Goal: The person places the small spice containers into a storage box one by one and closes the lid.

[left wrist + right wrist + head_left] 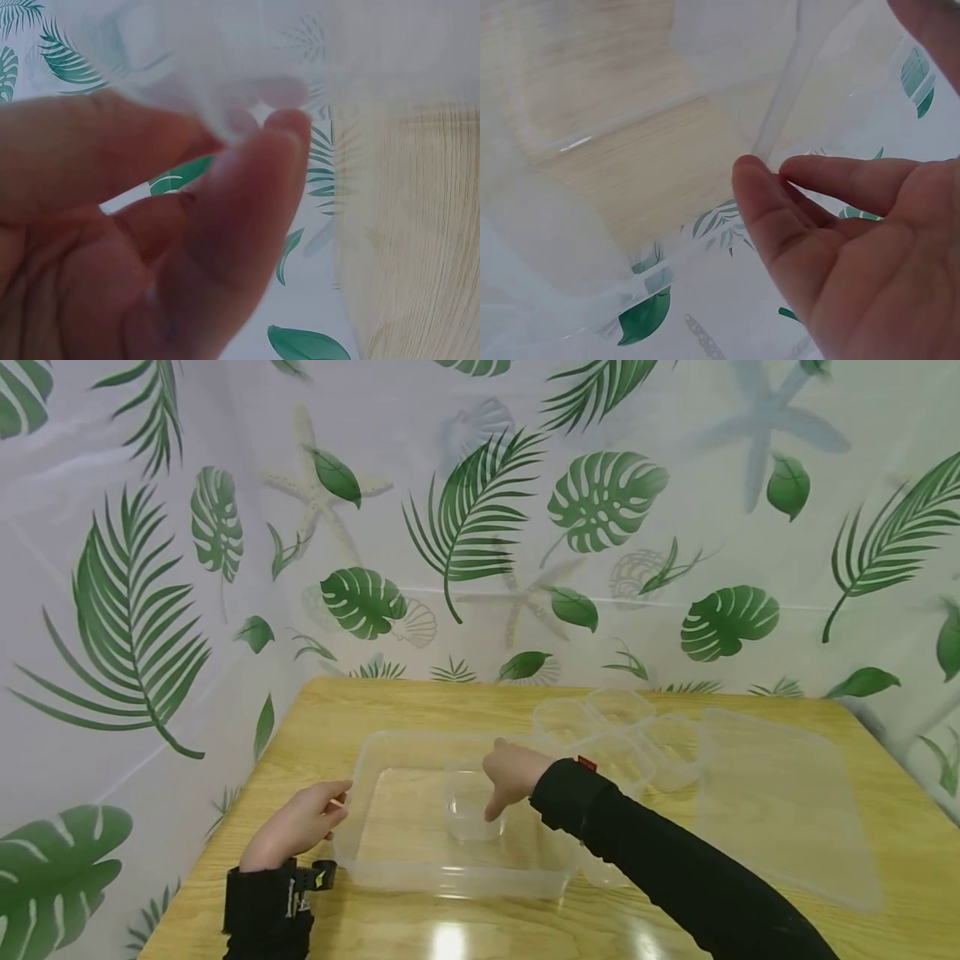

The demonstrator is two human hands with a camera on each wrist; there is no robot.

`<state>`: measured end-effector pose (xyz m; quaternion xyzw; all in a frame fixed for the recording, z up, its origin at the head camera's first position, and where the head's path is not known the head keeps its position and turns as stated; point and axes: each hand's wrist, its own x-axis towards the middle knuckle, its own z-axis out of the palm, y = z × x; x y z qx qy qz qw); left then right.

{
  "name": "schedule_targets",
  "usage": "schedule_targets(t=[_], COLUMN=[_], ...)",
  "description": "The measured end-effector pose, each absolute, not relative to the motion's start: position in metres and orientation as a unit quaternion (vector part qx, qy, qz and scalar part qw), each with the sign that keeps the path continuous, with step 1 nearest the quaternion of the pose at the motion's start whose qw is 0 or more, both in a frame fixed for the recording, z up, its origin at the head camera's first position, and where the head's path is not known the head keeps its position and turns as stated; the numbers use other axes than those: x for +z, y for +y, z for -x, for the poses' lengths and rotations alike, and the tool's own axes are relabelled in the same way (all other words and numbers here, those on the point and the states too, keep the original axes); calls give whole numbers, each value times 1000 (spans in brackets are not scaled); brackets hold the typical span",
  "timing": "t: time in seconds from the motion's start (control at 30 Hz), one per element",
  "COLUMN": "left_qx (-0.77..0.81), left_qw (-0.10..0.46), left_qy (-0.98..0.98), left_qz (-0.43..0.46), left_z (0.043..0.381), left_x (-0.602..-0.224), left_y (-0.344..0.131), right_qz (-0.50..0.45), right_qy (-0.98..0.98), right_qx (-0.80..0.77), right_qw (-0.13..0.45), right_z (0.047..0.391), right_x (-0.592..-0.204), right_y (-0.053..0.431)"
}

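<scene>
In the head view a large clear plastic box (517,883) stands on the wooden table. Beside its left wall is my left hand (296,822), fingertips at the rim; the left wrist view has thumb and finger pinching the translucent edge (225,127). Over the box's inside, my right hand (517,772) grips a small clear container (472,818) by its right side, thumb nearer me and fingers on the far side. The right wrist view has the fingers (757,187) at a clear plastic edge (784,90). See-through plastic makes the exact contact hard to see.
Right of the box stand several small clear containers (615,706) in a cluster, partly behind my right arm. A flat translucent lid (787,810) lies at the table's right. Behind the table (375,697) hangs a leaf-printed curtain (480,635).
</scene>
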<state>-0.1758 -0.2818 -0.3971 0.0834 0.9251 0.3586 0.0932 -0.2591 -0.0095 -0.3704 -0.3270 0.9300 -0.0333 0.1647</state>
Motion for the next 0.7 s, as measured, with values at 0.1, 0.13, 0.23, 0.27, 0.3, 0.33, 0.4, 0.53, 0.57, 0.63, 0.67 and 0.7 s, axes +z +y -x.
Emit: schedule_targets(t=[0.1,0.13,0.23,0.27,0.3,0.33,0.4,0.53,0.57,0.63,0.67,0.7], left_qx=[358,358,358,357,356,355,353,351,351,348,346,346], left_qw=[92,92,92,92,92,91,91,88,86,79,77,75], left_qy=[925,925,925,925,926,927,927,929,929,931,931,932], left_qz=[-90,-90,-91,-90,-88,-86,-83,-80,-80,-81,-82,-82], left_z=[177,177,178,178,178,178,177,176,176,176,176,176], left_x=[-397,-397,-396,-396,-395,-395,-395,-396,-396,-397,-398,-398], left_y=[-280,-280,-277,-277,-276,-276,-276,-279,-279,-281,-282,-283], right_qz=[331,330,320,316,315,316,322,330,326,320,319,317], right_qy=[930,931,933,934,935,935,935,932,933,934,935,936], right_qx=[-44,-49,-72,-78,-83,-86,-92,-113,-120,-128,-127,-126], right_qw=[152,150,147,144,140,133,118,98,98,94,89,84], right_z=[262,263,266,267,268,269,270,271,271,270,269,269], right_x=[-373,-374,-377,-379,-381,-384,-388,-395,-396,-396,-396,-397], right_y=[-16,-18,-25,-28,-30,-33,-39,-52,-56,-63,-66,-70])
